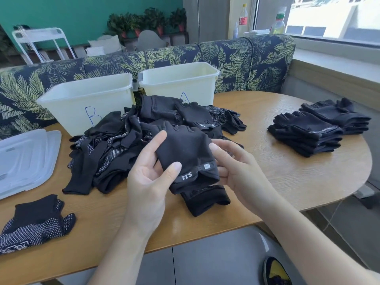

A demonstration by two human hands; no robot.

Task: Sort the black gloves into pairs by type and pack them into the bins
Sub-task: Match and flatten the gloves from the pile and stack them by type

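**Soft fingerless glove held between both hands, mid-counter**

Judged light, limp and floppy: thin stretch fabric, no stiffness, prone to fold and droop wherever unsupported. Not slippery, not fragile. Best taken at the cuff band with the printed white lettering, where the hem is doubled and firmest, or pinched flat across the palm panel so the paired piece beneath stays aligned.

Held glove (185, 153) raised just above the counter (287, 167), near the middle of its front edge. Left hand (148, 173) curled round the glove's left side, thumb pressing on the cuff band by the lettering, fingers reaching up behind the fabric. Right hand (232, 163) at the glove's right edge, fingers curled and pinching the cuff corner. Hands close together, both clamped on the same glove. A second mesh-backed glove (205, 198) lying directly beneath, partly under the held one; whether gripped too, cannot tell.

Unsorted heap (127, 140) just behind the hands, spreading toward the back edge. Bin B (86, 95) and bin A (181, 79) standing side by side at the back edge. Stacked fingerless pairs (320, 126) well apart toward the right edge. Dotted gloves (35, 225) near the front left corner, clear lids (24, 159) at the left edge.
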